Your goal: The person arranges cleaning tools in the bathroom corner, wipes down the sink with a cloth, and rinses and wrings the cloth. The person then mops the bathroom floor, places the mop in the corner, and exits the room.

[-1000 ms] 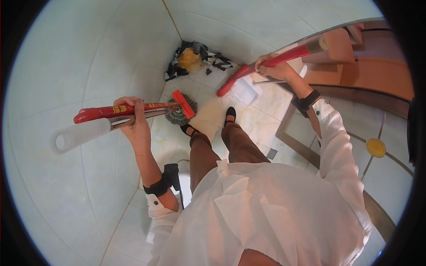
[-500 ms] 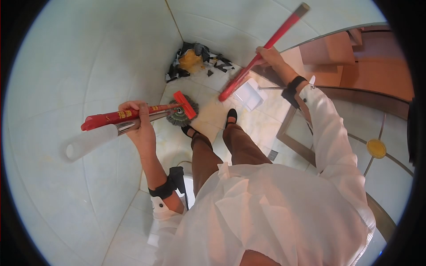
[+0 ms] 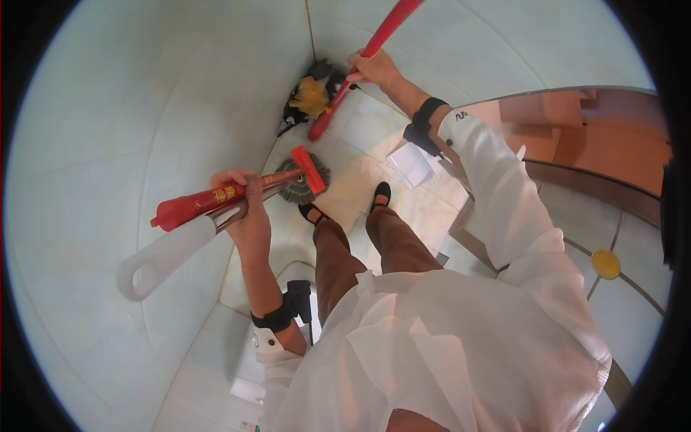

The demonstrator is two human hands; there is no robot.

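Note:
My left hand point(image 3: 245, 209) is closed around two handles side by side: a red one with yellow lettering point(image 3: 193, 206) and a metal pole with a whitish grip point(image 3: 169, 253). Their far ends reach an orange-red brush head point(image 3: 308, 170) and a grey-green mop head point(image 3: 294, 189) on the floor. My right hand point(image 3: 374, 68) grips a red broom point(image 3: 387, 30). Its red head point(image 3: 322, 124) rests on the floor against a heap of black scraps and a yellowish-brown piece point(image 3: 311, 97) in the corner.
A white dustpan point(image 3: 412, 165) lies on the tiled floor right of my feet. Tiled walls point(image 3: 108, 108) meet behind the heap. A mirror point(image 3: 576, 129) and a tiled surface with a round yellow piece point(image 3: 605, 265) are at the right. Part of a white toilet point(image 3: 296, 277) shows beside my left forearm.
My right hand has moved left and up with the broom, whose head has shifted from beside the dustpan to the heap, gathering scraps toward the corner. The handles in my left hand tilt more downward.

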